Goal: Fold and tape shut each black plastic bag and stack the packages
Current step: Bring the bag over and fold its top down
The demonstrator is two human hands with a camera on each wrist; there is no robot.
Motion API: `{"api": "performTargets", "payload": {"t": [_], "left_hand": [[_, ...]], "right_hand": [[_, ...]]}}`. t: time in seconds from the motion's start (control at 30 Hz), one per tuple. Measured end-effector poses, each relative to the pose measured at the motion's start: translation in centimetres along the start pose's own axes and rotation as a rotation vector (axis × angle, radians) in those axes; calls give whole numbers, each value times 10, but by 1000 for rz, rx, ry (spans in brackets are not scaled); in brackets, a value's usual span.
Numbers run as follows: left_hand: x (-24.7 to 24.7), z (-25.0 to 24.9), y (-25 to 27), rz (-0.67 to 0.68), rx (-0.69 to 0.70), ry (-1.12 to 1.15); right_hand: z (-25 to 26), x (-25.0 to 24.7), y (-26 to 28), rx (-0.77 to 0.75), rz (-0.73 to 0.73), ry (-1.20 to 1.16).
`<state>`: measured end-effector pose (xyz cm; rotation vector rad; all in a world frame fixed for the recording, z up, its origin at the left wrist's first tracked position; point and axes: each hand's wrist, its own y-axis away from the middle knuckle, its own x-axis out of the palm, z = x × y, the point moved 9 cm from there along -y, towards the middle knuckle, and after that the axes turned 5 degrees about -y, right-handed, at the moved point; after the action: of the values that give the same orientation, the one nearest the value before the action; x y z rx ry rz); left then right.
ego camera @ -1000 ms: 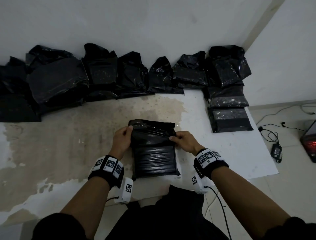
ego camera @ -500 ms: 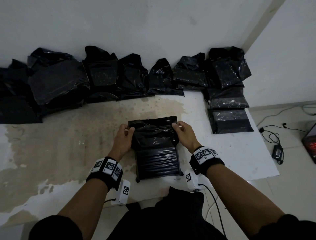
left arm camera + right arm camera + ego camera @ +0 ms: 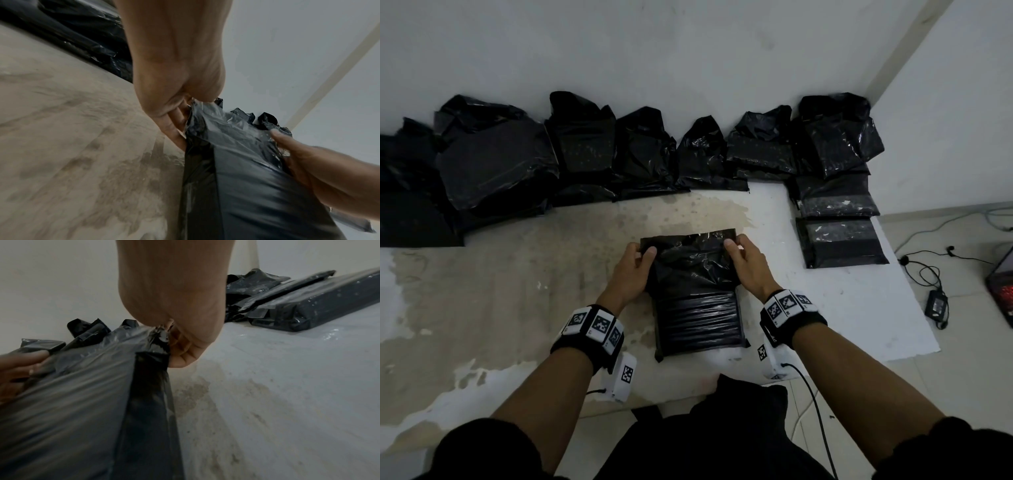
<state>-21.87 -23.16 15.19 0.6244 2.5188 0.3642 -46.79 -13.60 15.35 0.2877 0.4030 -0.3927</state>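
Observation:
A black plastic bag [image 3: 697,308] with a flat block inside lies on the table in front of me. Its loose open end [image 3: 688,245] points away from me and carries a clear shiny strip along the edge. My left hand [image 3: 635,263] pinches the left corner of that end, thumb on top. My right hand [image 3: 743,263] pinches the right corner the same way. In the left wrist view the left hand [image 3: 176,116] grips the bag [image 3: 246,178] at its crumpled top. In the right wrist view the right hand [image 3: 176,340] holds the bag [image 3: 82,394] at its corner.
Several unsealed black bags [image 3: 585,150] lean along the wall at the back. Flat taped packages [image 3: 839,240] lie at the right of the table [image 3: 842,308], also seen in the right wrist view as packages [image 3: 308,305]. Cables and a charger [image 3: 936,305] lie on the floor right.
Both hands slid up the bag's sides to its far corners and pulled the loose end away from me, spreading it out flatter and wider.

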Motion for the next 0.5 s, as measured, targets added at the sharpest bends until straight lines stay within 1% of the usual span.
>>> {"api": "performTargets", "payload": {"t": [0.07,0.17,0.23,0.3,0.37,0.5], "left_hand": [[-6,0,-5,-37,23,28],[-14,-3,-9,-120,-1,139],[-13,-8,-10,-134,-19,241],[-14,-8,-11,-145,-29,291],[-13,-6,-10,-145,-45,349],[-12,5,-9,-140,-120,425]], "right_hand": [[2,-2,1,-26,7,1],[10,-8,2,-46,-11,25],[10,-11,0,-39,-9,63],[9,-13,-4,-38,-4,91],[6,-14,-8,-20,-7,54],[2,-15,-12,29,-42,-82]]}}
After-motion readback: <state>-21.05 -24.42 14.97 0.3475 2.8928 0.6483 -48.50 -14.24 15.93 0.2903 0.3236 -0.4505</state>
